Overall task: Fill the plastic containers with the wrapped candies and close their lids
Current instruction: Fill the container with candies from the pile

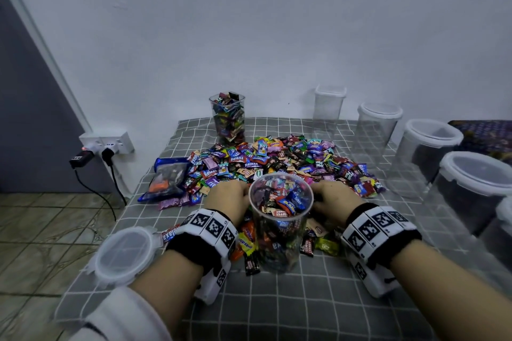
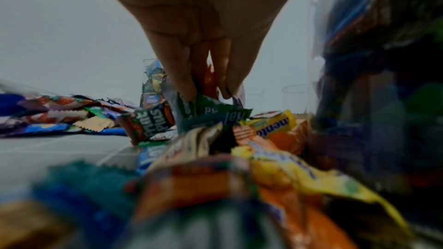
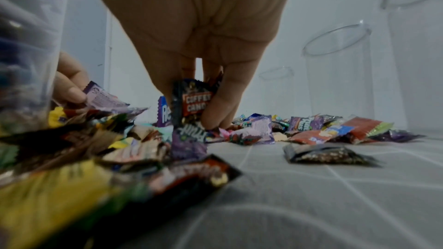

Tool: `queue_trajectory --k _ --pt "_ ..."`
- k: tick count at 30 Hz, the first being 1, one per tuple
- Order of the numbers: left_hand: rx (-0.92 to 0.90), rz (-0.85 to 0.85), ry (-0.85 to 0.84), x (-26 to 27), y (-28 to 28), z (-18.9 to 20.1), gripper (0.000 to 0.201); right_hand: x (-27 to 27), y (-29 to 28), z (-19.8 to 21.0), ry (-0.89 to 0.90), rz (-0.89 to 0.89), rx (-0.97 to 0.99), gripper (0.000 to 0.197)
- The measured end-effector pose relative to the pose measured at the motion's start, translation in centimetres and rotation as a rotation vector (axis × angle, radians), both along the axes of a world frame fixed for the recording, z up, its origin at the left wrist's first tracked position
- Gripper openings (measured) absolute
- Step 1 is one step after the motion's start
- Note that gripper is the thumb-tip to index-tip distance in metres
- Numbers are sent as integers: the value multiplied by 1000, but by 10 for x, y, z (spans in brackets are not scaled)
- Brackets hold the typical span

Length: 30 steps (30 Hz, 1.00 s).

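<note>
A clear round container (image 1: 280,223), nearly full of wrapped candies, stands in front of me on the checked cloth. Behind it spreads a big pile of wrapped candies (image 1: 279,162). My left hand (image 1: 228,198) reaches into the pile left of the container; in the left wrist view its fingers (image 2: 184,82) curl around green and orange wrappers (image 2: 203,105). My right hand (image 1: 333,198) is right of the container, and its fingers (image 3: 215,105) pinch a coffee candy (image 3: 195,103) with other wrappers. A loose round lid (image 1: 124,255) lies at the near left.
A filled, lidless square container (image 1: 227,117) stands at the back. Several empty lidded containers (image 1: 428,155) line the right side. A blue candy bag (image 1: 167,178) lies left of the pile. Plugs and cables (image 1: 105,158) hang by the wall at left.
</note>
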<state>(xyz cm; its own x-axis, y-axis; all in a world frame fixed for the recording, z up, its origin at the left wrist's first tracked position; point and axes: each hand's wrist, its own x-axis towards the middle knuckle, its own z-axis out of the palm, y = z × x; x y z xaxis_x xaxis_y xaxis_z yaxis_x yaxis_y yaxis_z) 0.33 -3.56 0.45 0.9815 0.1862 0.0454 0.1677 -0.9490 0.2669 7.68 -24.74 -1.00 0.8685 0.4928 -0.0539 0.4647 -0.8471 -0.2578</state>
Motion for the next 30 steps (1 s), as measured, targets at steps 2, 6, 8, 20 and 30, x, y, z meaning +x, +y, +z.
queue_trajectory --k 2,6,8,20,30 --pt "-39 10 -57 -2 2 0 28 -3 -3 5 -13 -30 35 24" --pt "-115 39 -178 -9 5 5 25 -12 -8 17 -24 -90 168 8" --pt "-211 67 -241 -13 7 7 22 -18 -9 23 -44 -96 225 7" --pt "-486 93 -487 -28 11 32 11 -52 -1 85 -348 -8 704 11" --pt "-580 44 -507 -36 4 42 12 -80 25 86 -372 241 686 18"
